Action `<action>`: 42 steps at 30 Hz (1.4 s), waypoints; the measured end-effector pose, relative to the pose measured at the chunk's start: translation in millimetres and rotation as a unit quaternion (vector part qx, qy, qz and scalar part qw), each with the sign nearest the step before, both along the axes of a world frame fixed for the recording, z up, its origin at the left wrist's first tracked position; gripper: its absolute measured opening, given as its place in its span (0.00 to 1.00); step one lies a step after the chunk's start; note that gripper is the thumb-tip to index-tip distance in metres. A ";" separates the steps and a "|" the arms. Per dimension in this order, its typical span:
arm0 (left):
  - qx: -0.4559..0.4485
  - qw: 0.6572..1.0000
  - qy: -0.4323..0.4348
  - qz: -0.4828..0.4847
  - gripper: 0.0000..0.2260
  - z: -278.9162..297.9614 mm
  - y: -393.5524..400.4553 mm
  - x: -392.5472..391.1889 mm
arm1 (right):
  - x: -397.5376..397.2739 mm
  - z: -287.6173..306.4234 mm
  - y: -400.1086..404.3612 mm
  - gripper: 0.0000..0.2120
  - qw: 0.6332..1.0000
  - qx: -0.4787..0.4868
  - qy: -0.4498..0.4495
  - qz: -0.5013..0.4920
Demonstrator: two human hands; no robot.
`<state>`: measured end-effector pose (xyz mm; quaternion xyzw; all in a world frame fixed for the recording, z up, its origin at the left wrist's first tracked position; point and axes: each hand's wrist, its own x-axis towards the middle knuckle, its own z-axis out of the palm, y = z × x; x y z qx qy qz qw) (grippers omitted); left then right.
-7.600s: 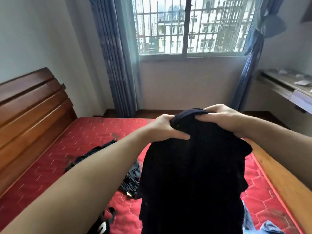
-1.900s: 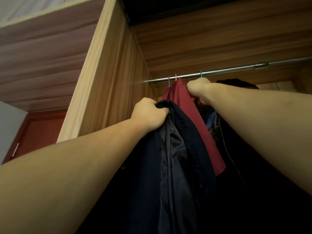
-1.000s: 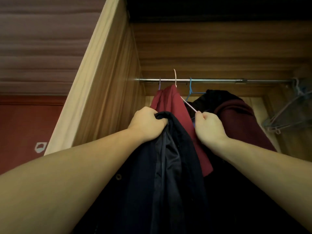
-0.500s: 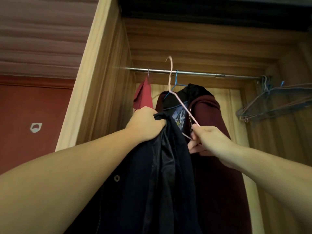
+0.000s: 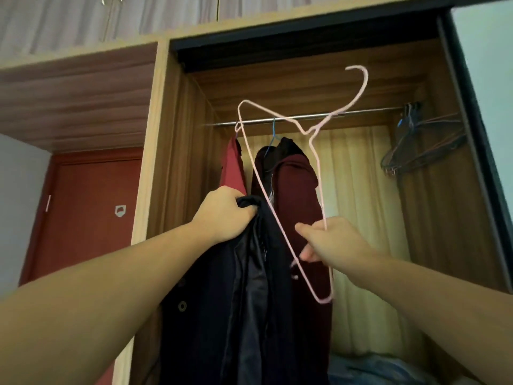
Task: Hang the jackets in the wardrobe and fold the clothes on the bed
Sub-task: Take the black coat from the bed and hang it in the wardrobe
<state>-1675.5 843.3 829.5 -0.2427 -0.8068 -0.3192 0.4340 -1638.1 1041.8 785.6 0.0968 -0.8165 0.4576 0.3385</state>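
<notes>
**Dark jacket and pink hanger held up at the open wardrobe**

The jacket [image 5: 222,301] is dark navy, almost black, with a shiny lining showing down its middle and a round button near its left edge. It hangs in long loose folds from the top, where it is bunched, down past the bottom of the view. It is in front of the open wardrobe [image 5: 163,134], not on the rail [image 5: 361,111].

The left hand [image 5: 222,215] is clenched round the bunched top of the jacket, fingers curled into the cloth, and carries its whole weight at about chest height before the wardrobe's left side.

The right hand [image 5: 330,240] holds a thin pink wire hanger [image 5: 283,118] by one of its long sides, thumb and fingers pinching the wire. The hanger is tilted, its hook pointing up and to the right above the rail, free of it, and its lower corner hanging below the hand. The hanger is just beside the jacket; whether they touch cannot be told.

Inside the wardrobe a red garment [image 5: 233,168] and a maroon hooded jacket [image 5: 294,195] hang from the rail behind the hands. A bunch of empty hangers [image 5: 416,151] sits at the rail's right end. A red door [image 5: 88,207] stands to the left of the wardrobe.
</notes>
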 end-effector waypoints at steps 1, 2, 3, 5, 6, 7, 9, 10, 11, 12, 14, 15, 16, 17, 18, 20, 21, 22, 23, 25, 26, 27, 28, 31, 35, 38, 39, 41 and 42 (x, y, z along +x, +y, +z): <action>-0.012 1.000 -0.011 0.007 0.17 -4.4 3.7 8.0 | 9.7 -2.3 3.8 0.21 1.000 0.000 0.014 -0.008; -0.027 0.999 -0.019 0.016 0.17 -8.9 7.7 14.8 | 17.6 -3.5 4.4 0.20 1.000 -0.014 0.023 -0.001; -0.042 0.999 -0.023 0.023 0.16 -13.6 11.4 20.5 | 23.7 -4.3 2.5 0.19 0.999 -0.042 0.022 0.026; -0.060 0.997 -0.039 0.016 0.13 -22.1 17.0 30.0 | 34.8 -8.4 -4.9 0.21 0.992 -0.085 -0.011 0.094; -0.067 0.997 -0.048 0.009 0.12 -26.5 18.5 33.6 | 38.9 -12.3 -7.3 0.22 0.990 -0.086 -0.032 0.109; -0.076 0.996 -0.054 0.006 0.11 -31.1 19.0 37.1 | 41.7 -16.2 -8.1 0.22 0.989 -0.083 -0.044 0.114; -0.089 0.994 -0.066 0.004 0.10 -40.6 18.0 42.5 | 47.6 -22.0 -6.6 0.16 0.989 -0.089 -0.054 0.104; -0.087 0.994 -0.072 -0.001 0.10 -45.1 17.1 44.9 | 50.4 -25.3 -5.9 0.13 0.992 -0.083 -0.049 0.085; -0.082 0.994 -0.077 -0.009 0.09 -49.0 15.8 47.7 | 52.8 -29.4 -6.1 0.13 0.994 -0.067 -0.042 0.073; -0.078 0.994 -0.078 -0.019 0.09 -51.9 14.9 50.9 | 55.2 -34.5 -6.9 0.16 0.996 -0.042 -0.039 0.068; -0.082 0.993 -0.078 -0.045 0.08 -54.9 14.1 57.6 | 59.3 -49.5 -12.1 0.22 0.995 0.015 -0.061 0.072; -0.085 0.992 -0.076 -0.060 0.08 -55.7 13.8 61.0 | 59.8 -58.8 -16.2 0.18 0.993 0.040 -0.076 0.078; -0.089 0.991 -0.071 -0.071 0.08 -56.1 13.6 64.5 | 60.3 -66.9 -21.0 0.13 0.992 0.051 -0.082 0.078; -0.092 0.990 -0.066 -0.078 0.08 -56.3 12.8 67.5 | 60.7 -72.3 -24.7 0.08 0.994 0.041 -0.079 0.068; -0.095 0.990 -0.063 -0.084 0.08 -58.2 11.2 70.5 | 62.2 -75.2 -27.6 0.06 0.996 0.016 -0.067 0.058; -0.101 0.987 -0.065 -0.104 0.08 -65.7 3.1 76.9 | 67.1 -73.5 -29.6 0.07 0.998 -0.021 -0.040 0.037; -0.109 0.984 -0.075 -0.123 0.08 -71.6 -3.3 79.5 | 71.2 -69.5 -29.6 0.07 0.999 -0.030 -0.028 0.030; -0.119 0.978 -0.097 -0.141 0.07 -79.4 -10.1 80.7 | 76.5 -64.1 -29.4 0.07 0.999 -0.033 -0.019 0.031; -0.134 0.971 -0.128 -0.153 0.06 -89.7 -17.3 80.9 | 82.2 -58.4 -29.5 0.08 0.999 -0.030 -0.014 0.036; -0.156 0.958 -0.185 -0.152 0.10 -114.3 -29.8 77.6 | 93.0 -48.8 -30.0 0.13 0.999 0.001 -0.009 0.036; -0.158 0.956 -0.204 -0.140 0.12 -127.3 -35.6 74.2 | 97.9 -46.5 -30.9 0.15 0.999 0.020 -0.012 0.028; -0.159 0.956 -0.213 -0.123 0.14 -139.5 -41.8 71.7 | 101.4 -45.2 -31.2 0.15 0.999 0.034 -0.015 0.017; -0.164 0.956 -0.219 -0.107 0.14 -150.4 -48.2 70.2 | 103.7 -44.6 -30.7 0.15 0.999 0.041 -0.018 0.007; -0.124 0.963 -0.226 -0.086 0.09 -168.8 -66.6 62.9 | 109.4 -41.7 -25.2 0.15 0.999 0.038 -0.020 -0.005; 0.068 0.955 -0.245 -0.153 0.08 -157.5 -70.0 62.0 | 114.3 -44.2 -11.7 0.12 0.998 0.004 -0.068 -0.002; 0.185 0.931 -0.237 -0.208 0.10 -131.1 -55.5 71.6 | 110.1 -59.0 -5.2 0.12 0.996 -0.017 -0.085 -0.025; 0.214 0.923 -0.234 -0.218 0.09 -120.8 -49.9 75.5 | 108.4 -66.9 -6.0 0.12 0.995 -0.018 -0.094 -0.026; 0.253 0.912 -0.232 -0.222 0.09 -102.0 -37.9 80.2 | 105.5 -85.1 -11.5 0.13 0.993 -0.004 -0.115 -0.011; 0.257 0.912 -0.233 -0.217 0.09 -95.5 -30.6 81.1 | 103.3 -94.1 -14.6 0.15 0.993 0.001 -0.119 -0.005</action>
